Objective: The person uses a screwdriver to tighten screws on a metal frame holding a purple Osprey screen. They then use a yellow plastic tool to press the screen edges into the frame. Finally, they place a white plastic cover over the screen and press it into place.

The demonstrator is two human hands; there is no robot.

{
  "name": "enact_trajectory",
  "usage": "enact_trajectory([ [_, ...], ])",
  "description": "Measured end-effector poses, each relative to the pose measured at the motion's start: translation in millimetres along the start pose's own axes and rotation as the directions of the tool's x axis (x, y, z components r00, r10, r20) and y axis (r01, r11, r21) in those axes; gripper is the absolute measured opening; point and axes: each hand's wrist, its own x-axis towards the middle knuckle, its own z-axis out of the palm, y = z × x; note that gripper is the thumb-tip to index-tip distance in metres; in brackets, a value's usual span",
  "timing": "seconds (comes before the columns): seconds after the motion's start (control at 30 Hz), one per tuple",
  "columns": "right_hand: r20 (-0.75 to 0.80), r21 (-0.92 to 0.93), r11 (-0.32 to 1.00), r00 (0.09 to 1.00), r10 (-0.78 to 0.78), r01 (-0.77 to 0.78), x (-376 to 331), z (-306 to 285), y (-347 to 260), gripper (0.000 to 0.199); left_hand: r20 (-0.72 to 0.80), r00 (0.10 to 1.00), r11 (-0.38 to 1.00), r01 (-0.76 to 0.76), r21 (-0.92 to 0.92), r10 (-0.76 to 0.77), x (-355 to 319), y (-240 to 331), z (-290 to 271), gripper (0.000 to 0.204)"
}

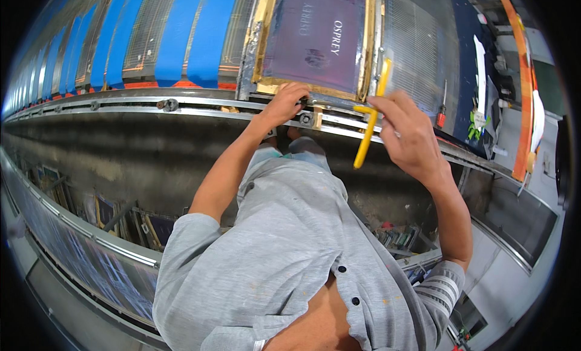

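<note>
Right hand gripping yellow tool, white-lettered screen

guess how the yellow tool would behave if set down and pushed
The yellow tool would likely stay stiff: its long bar looks straight in the right hand. A short arm juts from its side, so it probably wouldn't roll far. The bar looks slim, so it may feel fairly light.

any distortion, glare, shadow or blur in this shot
Head view: fisheye bends the metal rail and blackens the corners; head view: pale sheen hazes the table surface right of the screen frame; head view: dark shadow below the rail; head view: right hand looks slightly soft, perhaps from motion
</note>
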Motion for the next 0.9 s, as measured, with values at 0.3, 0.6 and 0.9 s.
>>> enact_trajectory([
  [0.3,0.082,-0.059,0.998,0.996,0.023,-0.018,6,-7,-3,0.021,0.004,1.0,0.998,-0.014,0.057,0.014,-7,0,-3,0.04],
  [0.6,-0.036,0.054,0.993,0.994,-0.102,0.104,-2,14,0,0.022,-0.008,0.999,0.998,-0.039,0.056,0.039,-10,-5,-3,0.041],
  [0.9,-0.029,-0.083,0.99,0.993,0.113,-0.115,-4,1,22,0.023,-0.004,1.0,0.999,-0.022,0.037,0.023,-9,-3,-5,0.04],
])
